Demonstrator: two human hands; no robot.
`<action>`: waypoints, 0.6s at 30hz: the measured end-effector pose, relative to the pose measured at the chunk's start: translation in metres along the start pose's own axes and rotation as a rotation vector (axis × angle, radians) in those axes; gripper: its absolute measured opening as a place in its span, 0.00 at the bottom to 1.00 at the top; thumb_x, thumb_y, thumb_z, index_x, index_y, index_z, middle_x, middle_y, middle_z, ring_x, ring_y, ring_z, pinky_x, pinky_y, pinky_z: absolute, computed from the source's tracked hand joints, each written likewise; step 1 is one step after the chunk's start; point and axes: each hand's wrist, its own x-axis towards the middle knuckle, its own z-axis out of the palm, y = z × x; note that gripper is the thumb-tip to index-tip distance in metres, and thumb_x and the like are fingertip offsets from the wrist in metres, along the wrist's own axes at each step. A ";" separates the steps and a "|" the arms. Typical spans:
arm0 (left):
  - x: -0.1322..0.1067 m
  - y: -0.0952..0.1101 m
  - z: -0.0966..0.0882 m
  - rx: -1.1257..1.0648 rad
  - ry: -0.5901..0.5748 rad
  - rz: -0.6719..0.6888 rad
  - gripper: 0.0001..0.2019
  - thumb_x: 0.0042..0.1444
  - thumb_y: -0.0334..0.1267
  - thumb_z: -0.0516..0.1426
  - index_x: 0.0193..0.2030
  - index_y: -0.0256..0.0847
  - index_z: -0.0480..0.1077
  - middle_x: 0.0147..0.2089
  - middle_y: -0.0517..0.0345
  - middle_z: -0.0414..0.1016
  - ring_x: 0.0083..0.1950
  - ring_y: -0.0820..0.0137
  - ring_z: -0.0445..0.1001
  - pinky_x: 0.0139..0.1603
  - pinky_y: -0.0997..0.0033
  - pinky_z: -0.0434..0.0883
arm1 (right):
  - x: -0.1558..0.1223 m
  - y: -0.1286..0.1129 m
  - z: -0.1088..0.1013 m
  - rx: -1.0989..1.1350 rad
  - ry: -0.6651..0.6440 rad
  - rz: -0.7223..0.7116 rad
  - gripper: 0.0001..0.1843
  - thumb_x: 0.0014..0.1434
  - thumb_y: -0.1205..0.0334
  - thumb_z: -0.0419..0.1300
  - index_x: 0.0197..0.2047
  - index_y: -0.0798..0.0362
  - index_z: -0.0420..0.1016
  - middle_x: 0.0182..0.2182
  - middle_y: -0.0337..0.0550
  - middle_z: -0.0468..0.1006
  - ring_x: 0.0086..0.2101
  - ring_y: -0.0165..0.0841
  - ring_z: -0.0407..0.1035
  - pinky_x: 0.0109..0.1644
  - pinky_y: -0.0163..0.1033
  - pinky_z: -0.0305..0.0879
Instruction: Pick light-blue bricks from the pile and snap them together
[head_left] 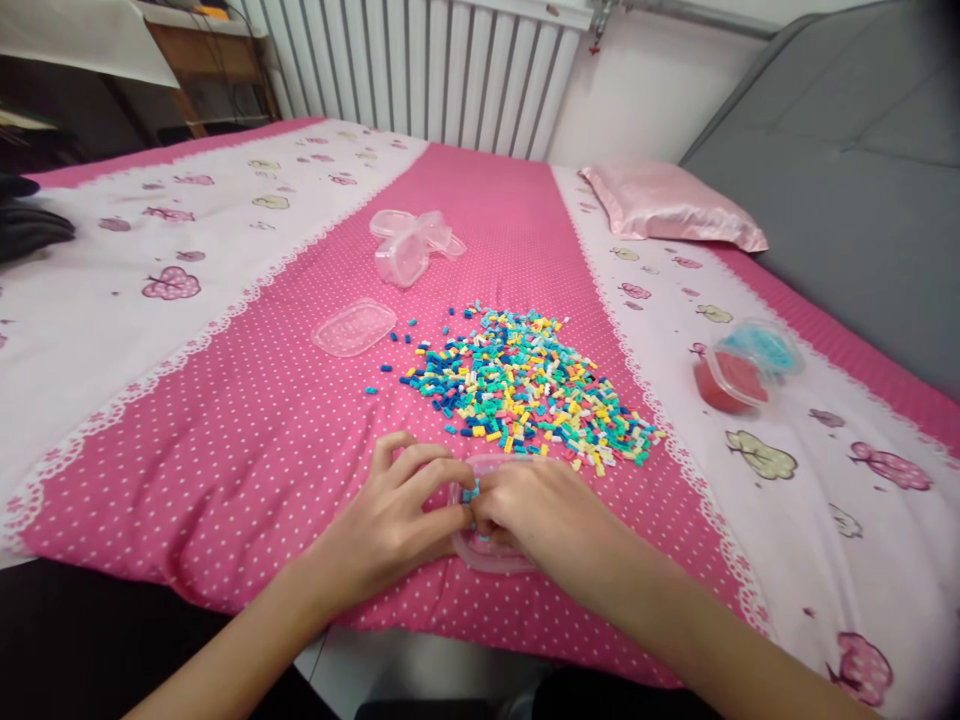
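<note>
Clear plastic tub, head view: one, at the bed's near edge, its rim (487, 562) showing between and below your two hands; most of its inside is hidden by them.
Light-blue blocks in the tub: a few (470, 494) show beside your fingertips; you cannot count the rest.
Your left hand (409, 505): one, at the tub's left side, fingers bent and spread apart, the tips at the tub; whether they pinch a block, you cannot tell.
Your right hand (532, 512): one, over the tub, fingers curled close together, tips down inside; what they grip, if anything, is hidden.
Block heap: one, mixed colours (525, 385), just beyond the tub; too many overlap to count.
Stray blocks: several blue ones (386, 368) left of the heap.
Flat clear lid: one (355, 328), left of the heap.
Clear pieces on the far side: one cluster (403, 260), overlapping, so their number is unclear.
Filled tubs on the right: two, one red (727, 388), one blue (765, 345) partly behind it.
Pink pillow: one (671, 205), far right.
Dark item: one (30, 225), cut off at the left edge, hard to make out.
</note>
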 end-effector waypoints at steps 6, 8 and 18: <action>0.000 0.001 -0.002 0.026 0.022 0.019 0.10 0.72 0.30 0.54 0.38 0.40 0.73 0.47 0.52 0.80 0.51 0.63 0.72 0.58 0.54 0.59 | 0.002 -0.005 -0.003 -0.058 0.003 0.015 0.19 0.70 0.52 0.62 0.59 0.52 0.74 0.56 0.48 0.76 0.49 0.39 0.75 0.52 0.51 0.76; -0.001 0.000 -0.001 0.034 0.023 0.027 0.11 0.72 0.30 0.54 0.37 0.40 0.72 0.47 0.52 0.80 0.51 0.63 0.71 0.58 0.53 0.58 | 0.000 -0.006 -0.005 -0.074 0.007 0.021 0.19 0.70 0.52 0.62 0.60 0.51 0.74 0.57 0.49 0.76 0.50 0.39 0.75 0.53 0.51 0.76; -0.002 -0.001 0.000 0.040 0.014 0.038 0.11 0.71 0.28 0.55 0.35 0.39 0.71 0.49 0.52 0.80 0.51 0.63 0.71 0.59 0.53 0.57 | -0.001 -0.011 -0.018 -0.125 0.018 0.038 0.08 0.60 0.74 0.62 0.36 0.54 0.82 0.38 0.45 0.84 0.37 0.34 0.76 0.32 0.38 0.60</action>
